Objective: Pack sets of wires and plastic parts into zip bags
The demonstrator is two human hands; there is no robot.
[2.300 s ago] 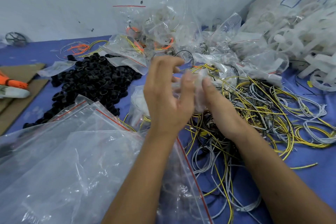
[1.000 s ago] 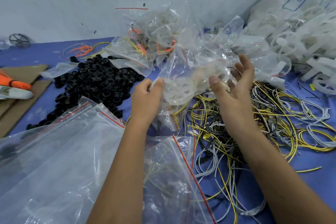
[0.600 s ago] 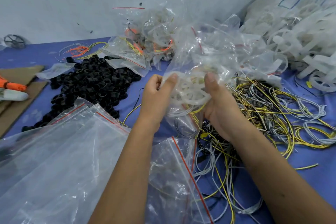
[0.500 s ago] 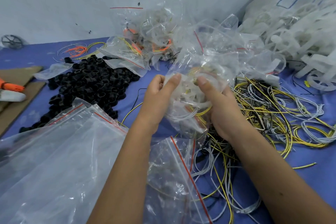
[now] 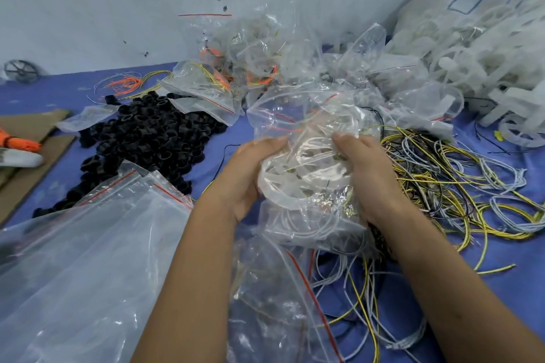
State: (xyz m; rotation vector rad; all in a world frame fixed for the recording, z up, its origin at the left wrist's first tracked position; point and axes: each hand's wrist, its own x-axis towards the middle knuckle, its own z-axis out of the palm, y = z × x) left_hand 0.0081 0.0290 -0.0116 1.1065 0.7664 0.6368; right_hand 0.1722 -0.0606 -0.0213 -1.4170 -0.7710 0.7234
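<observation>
Left hand [image 5: 246, 174]: its grip is curled round the left side of the zip bag [image 5: 306, 156], thumb on top, the other fingers hidden under the plastic.
Right hand [image 5: 370, 174]: its grip clasps the right side of the same bag, thumb pressed onto the film near the top.
Zip bag: clear, with a red seal line, held between both hands above the middle of the desk [image 5: 501, 268]; its open mouth points toward the far edge.
Bag contents: a white plastic ring part [image 5: 295, 186] shows through the film, with thin pale wires below it near the bag's bottom.
Loose wires [image 5: 460, 186]: a tangle of yellow, grey and black strands spread over the blue desk toward the right edge, running under the right forearm.
Black plastic rings [image 5: 147, 138]: a heap toward the left edge of the desk, well apart from the held bag.
Empty zip bags [image 5: 82, 259]: a stack of clear bags at the near left corner, partly under the left forearm.
Filled bags [image 5: 236, 68]: a pile at the far edge against the wall, some showing orange and yellow wire.
White plastic parts [image 5: 486, 68]: a large mound at the far right corner, next to a big bag marked 1952.
Cardboard [image 5: 29, 156]: flat pieces at the left edge, carrying an orange-and-white tool.
</observation>
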